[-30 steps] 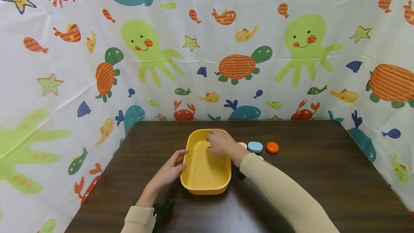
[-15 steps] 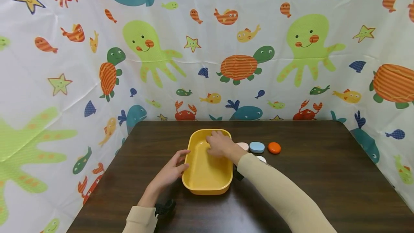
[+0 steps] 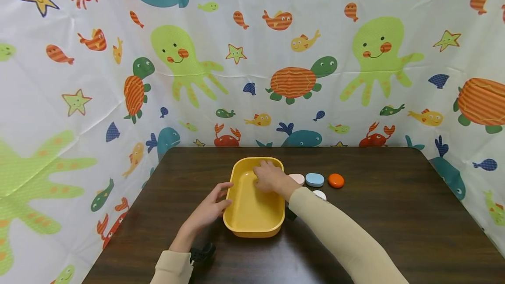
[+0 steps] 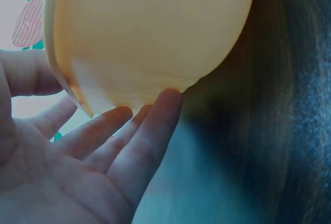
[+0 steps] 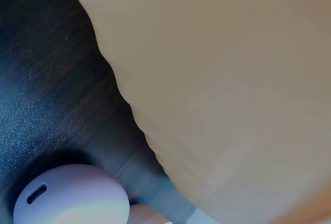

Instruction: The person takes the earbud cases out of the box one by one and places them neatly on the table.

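A yellow plastic tub [image 3: 252,214] stands on the dark table, its long side running away from me. At its left side is my left hand [image 3: 209,207], fingers spread and touching the wall; the left wrist view shows fingertips against the outside of the tub [image 4: 155,38]. My right hand [image 3: 270,176] reaches over the right rim into the far part, fingers bent downward. Its fingertips are hidden, so whether they hold anything does not show. In the right wrist view the tub wall [image 5: 222,89] fills most of the picture, and the hand is out of sight.
Right of the tub lie small rounded pieces: pale pink [image 3: 296,179], light blue [image 3: 314,180], orange [image 3: 336,181] and white [image 3: 320,195]. A lavender one with a slot [image 5: 72,198] shows in the right wrist view. A sea-animal curtain [image 3: 252,56] hangs behind the table [image 3: 394,214].
The head view has shifted slightly, so everything sits a little further right in it. Both hands keep the same places at the tub.
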`<state>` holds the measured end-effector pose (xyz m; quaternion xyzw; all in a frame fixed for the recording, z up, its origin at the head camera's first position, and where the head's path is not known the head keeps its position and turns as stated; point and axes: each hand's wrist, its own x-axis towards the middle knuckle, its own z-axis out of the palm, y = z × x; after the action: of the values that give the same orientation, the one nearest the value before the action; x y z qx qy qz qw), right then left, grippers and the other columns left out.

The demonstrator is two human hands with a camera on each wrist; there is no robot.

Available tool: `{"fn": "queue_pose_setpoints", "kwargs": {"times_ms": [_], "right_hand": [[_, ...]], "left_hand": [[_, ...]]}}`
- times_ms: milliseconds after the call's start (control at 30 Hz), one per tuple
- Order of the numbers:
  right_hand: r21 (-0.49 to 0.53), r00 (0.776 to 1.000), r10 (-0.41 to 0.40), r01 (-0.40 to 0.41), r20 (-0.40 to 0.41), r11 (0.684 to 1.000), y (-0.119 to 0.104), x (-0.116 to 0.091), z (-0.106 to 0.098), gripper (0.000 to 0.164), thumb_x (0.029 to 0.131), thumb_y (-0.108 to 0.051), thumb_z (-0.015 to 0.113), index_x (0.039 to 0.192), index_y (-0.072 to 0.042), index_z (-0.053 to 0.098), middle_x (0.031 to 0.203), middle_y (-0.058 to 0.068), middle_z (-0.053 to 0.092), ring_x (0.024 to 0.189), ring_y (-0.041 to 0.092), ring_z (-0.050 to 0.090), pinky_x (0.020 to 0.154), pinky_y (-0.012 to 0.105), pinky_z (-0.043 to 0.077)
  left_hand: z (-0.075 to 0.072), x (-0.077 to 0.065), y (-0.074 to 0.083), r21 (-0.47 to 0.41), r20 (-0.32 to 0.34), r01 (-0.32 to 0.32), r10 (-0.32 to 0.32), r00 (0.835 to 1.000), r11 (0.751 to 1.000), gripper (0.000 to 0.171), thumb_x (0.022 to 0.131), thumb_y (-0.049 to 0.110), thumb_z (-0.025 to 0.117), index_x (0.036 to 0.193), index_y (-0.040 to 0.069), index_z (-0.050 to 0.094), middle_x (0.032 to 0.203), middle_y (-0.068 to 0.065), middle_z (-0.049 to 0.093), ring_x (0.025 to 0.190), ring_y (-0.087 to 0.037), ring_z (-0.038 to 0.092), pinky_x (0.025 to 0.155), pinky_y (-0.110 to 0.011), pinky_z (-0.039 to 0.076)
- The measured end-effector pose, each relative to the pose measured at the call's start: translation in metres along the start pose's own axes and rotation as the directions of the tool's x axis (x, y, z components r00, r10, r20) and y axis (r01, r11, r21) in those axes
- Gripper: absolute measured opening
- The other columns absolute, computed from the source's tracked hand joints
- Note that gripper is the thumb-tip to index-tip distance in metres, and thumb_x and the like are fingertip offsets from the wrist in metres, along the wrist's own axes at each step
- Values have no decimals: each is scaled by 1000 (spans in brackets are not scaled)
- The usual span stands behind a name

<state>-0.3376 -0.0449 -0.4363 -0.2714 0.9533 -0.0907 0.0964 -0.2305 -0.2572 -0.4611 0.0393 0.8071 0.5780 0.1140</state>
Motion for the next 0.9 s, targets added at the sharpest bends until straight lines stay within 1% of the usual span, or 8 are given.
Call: {"fn": "queue_pose_setpoints", "kwargs": {"times_ms": [133, 400, 467, 667, 800, 900], "right_hand": [[11, 1000, 5, -5, 7, 1000, 0, -1, 0, 44, 96, -24, 65, 138, -11, 60, 139, 13, 54, 120, 30, 48, 106, 47, 46], [48, 1000, 16, -17, 24, 999, -1, -2, 0, 38, 95, -20, 68, 131, -10, 63, 121, 10, 57, 106, 27, 47, 100, 42, 47], [59, 999, 16, -18, 29, 998, -1, -2, 0, 34, 94, -18, 69, 128, -10, 65, 114, 8, 57, 103, 26, 47, 98, 40, 47], [47, 999, -12, 11, 33, 999, -3, -2, 1, 19, 94, -17, 71, 113, -12, 68, 100, 4, 54, 97, 24, 46, 91, 36, 44], [33, 999, -24, 23, 41, 999, -4, -2, 4, 15, 94, -18, 72, 107, -15, 68, 98, 3, 53, 96, 22, 45, 88, 34, 44], [16, 998, -39, 38, 47, 999, -5, -1, 6, 16, 92, -18, 74, 106, -16, 66, 99, 2, 52, 95, 21, 45, 86, 32, 45]], "left_hand": [[0, 0, 1, 8, -2, -2, 2, 1000, 1000, 50, 103, 11, 54, 151, 11, 38, 152, -26, 42, 120, -34, 59, 90, -46, 57], [-1, 0, 1, 12, -2, 1, -1, 1000, 1000, 51, 104, 11, 54, 152, 10, 37, 152, -27, 41, 120, -35, 59, 90, -46, 57], [-1, 0, 0, 9, 0, 2, -2, 1000, 1000, 51, 104, 11, 54, 152, 10, 37, 152, -27, 41, 120, -35, 60, 90, -47, 57], [-1, 0, 0, 3, -3, 4, -4, 1000, 1000, 51, 103, 11, 53, 152, 10, 37, 152, -27, 41, 120, -37, 60, 90, -48, 57], [-1, -1, 0, 7, -2, -2, 3, 1000, 1000, 51, 104, 11, 53, 152, 9, 37, 152, -27, 41, 120, -36, 60, 90, -48, 57], [-1, -1, 0, 3, 14, -12, 12, 1000, 1000, 51, 104, 10, 52, 152, 8, 35, 152, -28, 40, 121, -38, 59, 90, -48, 57]]}}
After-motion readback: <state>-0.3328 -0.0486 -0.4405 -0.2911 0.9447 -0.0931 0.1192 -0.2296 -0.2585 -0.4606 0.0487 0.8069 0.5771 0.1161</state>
